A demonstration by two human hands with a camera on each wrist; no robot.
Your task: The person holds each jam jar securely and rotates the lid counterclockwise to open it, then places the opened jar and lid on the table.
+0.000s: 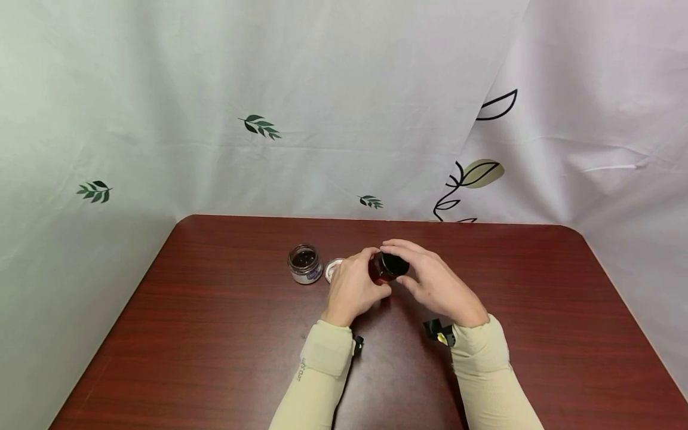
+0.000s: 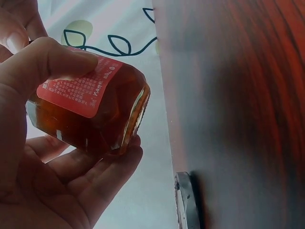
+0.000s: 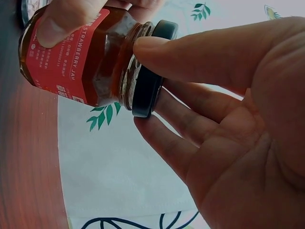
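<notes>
A small glass jar of strawberry jam (image 1: 383, 270) (image 2: 90, 112) (image 3: 76, 57) with a red label is held tilted just above the table's middle. My left hand (image 1: 357, 286) (image 2: 52, 143) grips the jar's body, thumb across the label. My right hand (image 1: 430, 278) (image 3: 209, 114) holds the black lid (image 1: 394, 263) (image 3: 151, 71), thumb and fingers curled round its rim. The lid sits on the jar's mouth, slightly askew.
A second small glass jar (image 1: 304, 263), uncapped and with dark contents, stands left of my hands. Its white lid (image 1: 332, 269) (image 2: 185, 200) lies flat beside it on the dark red wooden table (image 1: 215, 334). A leaf-print curtain (image 1: 258, 125) hangs behind the table.
</notes>
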